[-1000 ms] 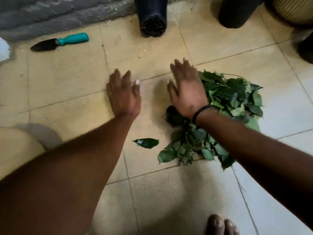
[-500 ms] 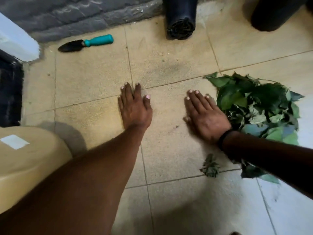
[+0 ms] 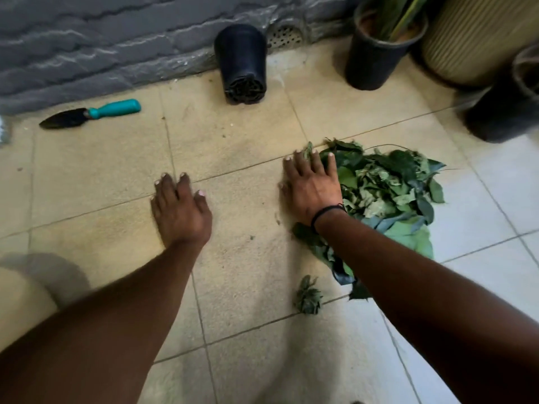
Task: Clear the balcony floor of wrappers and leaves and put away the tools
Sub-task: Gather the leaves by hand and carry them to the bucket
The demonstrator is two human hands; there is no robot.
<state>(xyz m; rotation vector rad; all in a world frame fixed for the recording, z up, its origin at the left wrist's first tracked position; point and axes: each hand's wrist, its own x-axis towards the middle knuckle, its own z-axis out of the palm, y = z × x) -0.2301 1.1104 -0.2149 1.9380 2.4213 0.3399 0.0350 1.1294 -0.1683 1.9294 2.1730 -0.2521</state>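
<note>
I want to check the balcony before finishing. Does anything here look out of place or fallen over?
Yes. The empty black pot lies tipped on its side by the wall. The trowel lies loose on the floor. One leaf clump sits apart from the leaf pile.

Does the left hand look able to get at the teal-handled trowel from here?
Probably yes. The left hand lies flat and free on the tiles, and only bare floor separates it from the trowel by the wall; it would need a forward reach.
</note>
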